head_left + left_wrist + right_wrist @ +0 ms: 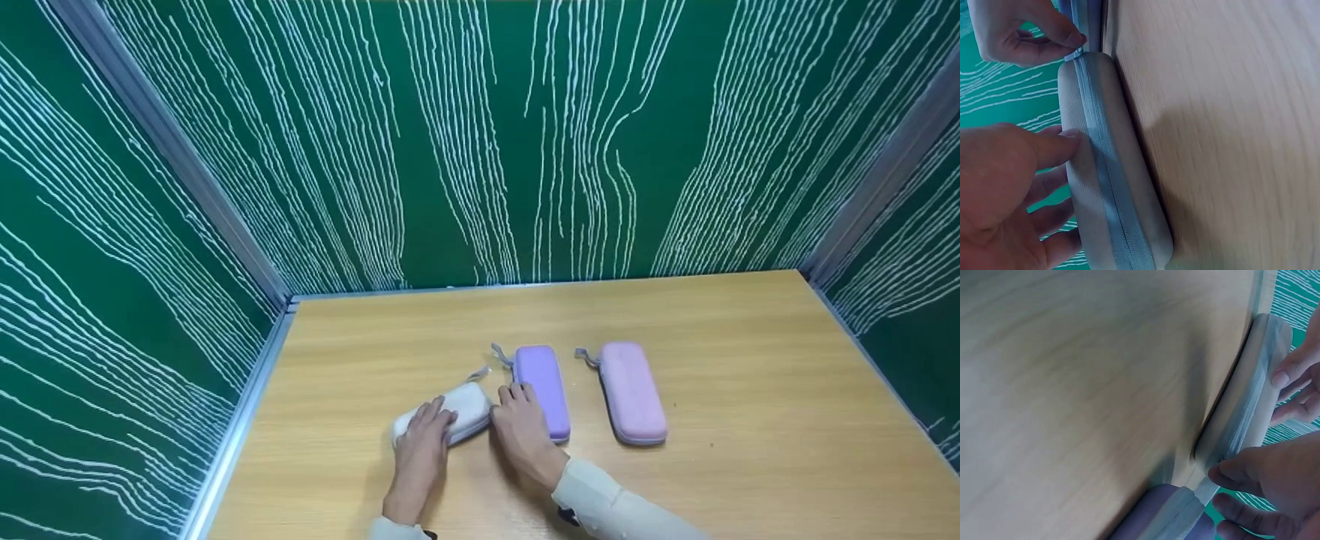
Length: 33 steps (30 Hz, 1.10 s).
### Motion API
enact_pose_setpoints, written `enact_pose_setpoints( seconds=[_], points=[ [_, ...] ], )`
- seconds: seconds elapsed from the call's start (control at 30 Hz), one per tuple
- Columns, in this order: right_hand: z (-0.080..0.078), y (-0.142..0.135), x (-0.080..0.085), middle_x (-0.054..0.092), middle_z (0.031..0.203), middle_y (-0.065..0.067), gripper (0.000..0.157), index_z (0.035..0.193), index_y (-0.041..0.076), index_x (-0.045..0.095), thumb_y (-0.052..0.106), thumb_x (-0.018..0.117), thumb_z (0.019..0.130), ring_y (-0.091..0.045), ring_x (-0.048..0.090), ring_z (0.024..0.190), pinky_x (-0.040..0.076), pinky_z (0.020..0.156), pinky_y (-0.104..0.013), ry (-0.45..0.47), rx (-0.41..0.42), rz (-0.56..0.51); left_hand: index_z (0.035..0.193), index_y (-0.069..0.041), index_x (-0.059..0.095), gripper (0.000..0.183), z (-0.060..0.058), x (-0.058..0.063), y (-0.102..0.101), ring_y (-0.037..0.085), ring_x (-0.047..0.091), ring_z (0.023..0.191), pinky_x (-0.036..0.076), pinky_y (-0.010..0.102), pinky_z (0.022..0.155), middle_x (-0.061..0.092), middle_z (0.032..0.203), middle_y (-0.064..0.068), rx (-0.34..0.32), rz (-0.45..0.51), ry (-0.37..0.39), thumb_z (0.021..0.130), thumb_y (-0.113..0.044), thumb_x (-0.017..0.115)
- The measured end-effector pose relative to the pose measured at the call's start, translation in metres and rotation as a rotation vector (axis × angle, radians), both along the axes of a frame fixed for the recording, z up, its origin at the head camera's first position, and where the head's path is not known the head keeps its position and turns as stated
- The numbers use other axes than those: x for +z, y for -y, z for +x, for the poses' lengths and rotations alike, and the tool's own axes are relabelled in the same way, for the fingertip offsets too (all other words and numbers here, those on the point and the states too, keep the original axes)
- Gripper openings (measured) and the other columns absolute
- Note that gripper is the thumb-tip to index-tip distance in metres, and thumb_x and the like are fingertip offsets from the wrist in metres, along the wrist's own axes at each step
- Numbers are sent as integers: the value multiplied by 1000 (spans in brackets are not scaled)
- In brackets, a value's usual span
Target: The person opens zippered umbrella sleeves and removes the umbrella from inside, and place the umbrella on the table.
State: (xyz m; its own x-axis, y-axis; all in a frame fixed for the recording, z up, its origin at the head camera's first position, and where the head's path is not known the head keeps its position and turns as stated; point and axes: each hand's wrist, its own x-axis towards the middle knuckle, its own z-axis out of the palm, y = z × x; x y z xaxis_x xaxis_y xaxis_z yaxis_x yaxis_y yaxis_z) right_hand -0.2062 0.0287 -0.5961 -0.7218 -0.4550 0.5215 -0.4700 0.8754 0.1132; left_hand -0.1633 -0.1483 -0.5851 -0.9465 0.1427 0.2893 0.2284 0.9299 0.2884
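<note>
A pale grey-white zip case (470, 403) lies at a slant on the table, its zipper (1107, 180) facing the person. My left hand (424, 436) holds it, fingers over the top and thumb along the near side. At its right end my right hand (521, 429) pinches the small zipper pull (1075, 54) between thumb and forefinger. Along its visible length the zipper is closed. Beside the right hand is a purple zip case (541, 369), partly hidden by the fingers. Farther right a pink zip case (634, 394) lies apart from both hands.
The wooden table (772, 390) carries all three cases. Grey straps stick out at the far ends, such as the pink case's strap (588, 358). Green panels (525, 150) with wavy white lines stand around the back and sides, joined by a metal post (180, 150).
</note>
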Motion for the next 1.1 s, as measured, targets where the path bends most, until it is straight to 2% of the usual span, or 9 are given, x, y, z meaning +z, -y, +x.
enact_pose_setpoints(
  seconds=[0.17,0.37,0.53,0.63,0.73,0.87,1.1],
  points=[
    [0,1,-5,54,77,-8,7,67,8,70,4,64,67,-25,49,77,39,76,-38,-37,11,-18,97,-16,65,19,-2,-3,-1,35,55,110,52,52,70,57,125,9,-14,-5,-96,79,-10,70],
    [2,5,-10,53,77,-7,10,69,7,70,3,61,69,-25,48,77,41,76,-37,-35,15,-38,97,-16,66,22,-3,-6,-3,34,57,107,53,50,71,59,122,9,2,2,-143,76,-11,72],
    [5,7,-11,56,81,-8,12,75,6,71,3,61,69,-26,51,83,42,79,-38,-13,-4,-15,96,-16,67,24,-4,-9,-4,34,59,103,54,47,67,60,120,9,19,-13,-196,74,-10,74],
    [6,8,-11,57,82,-9,12,75,7,71,2,63,68,-26,52,83,42,78,-37,-14,-17,-12,97,-16,67,26,-4,-9,-6,34,60,102,54,45,68,60,119,9,35,-28,-189,73,-11,75],
    [6,8,-11,55,79,-7,7,70,7,68,5,61,71,-25,51,80,41,75,-36,-38,-25,-22,100,-17,68,26,-3,-7,-9,33,59,104,54,43,70,59,121,9,58,-56,-147,75,-13,74],
    [6,9,-12,51,75,-7,17,63,9,64,11,53,77,-25,48,77,39,72,-36,-67,-30,-35,103,-17,67,26,-3,-6,-11,33,58,106,54,41,72,57,123,8,84,-93,-99,78,-15,72],
    [9,11,-13,51,78,-7,13,69,8,68,9,57,75,-26,47,77,40,75,-38,-29,-5,-3,103,-17,67,23,-3,-6,-14,34,60,101,55,42,68,57,122,9,98,-97,-105,80,-15,70]
  ],
)
